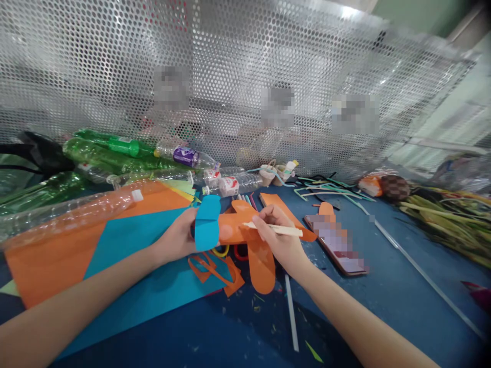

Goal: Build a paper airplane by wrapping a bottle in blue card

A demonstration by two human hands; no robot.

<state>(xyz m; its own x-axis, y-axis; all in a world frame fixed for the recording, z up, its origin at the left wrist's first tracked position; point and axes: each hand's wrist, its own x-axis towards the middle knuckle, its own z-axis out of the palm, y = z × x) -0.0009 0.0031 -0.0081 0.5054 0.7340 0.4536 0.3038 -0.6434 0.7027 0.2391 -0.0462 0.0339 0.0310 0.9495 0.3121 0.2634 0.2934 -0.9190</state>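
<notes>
My left hand (pixel 178 237) is closed around the back of a small craft piece, with a blue curved part (pixel 207 223) at its left end and orange rounded flaps (pixel 262 268) at its right. Between the fingers of my right hand (pixel 282 237) is a whitish pen (pixel 287 230), its tip touching the orange surface. Under the piece lie orange scraps (pixel 233 278) and scissors with yellow and red handles, partly hidden.
Blue sheet (pixel 153 301) and orange sheet (pixel 46 266) lie left, with plastic bottles (pixel 115 156) behind. A phone (pixel 339 248), straws (pixel 391 243) and dry leaves (pixel 445 220) lie right. People sit beyond the perforated metal screen (pixel 230 46).
</notes>
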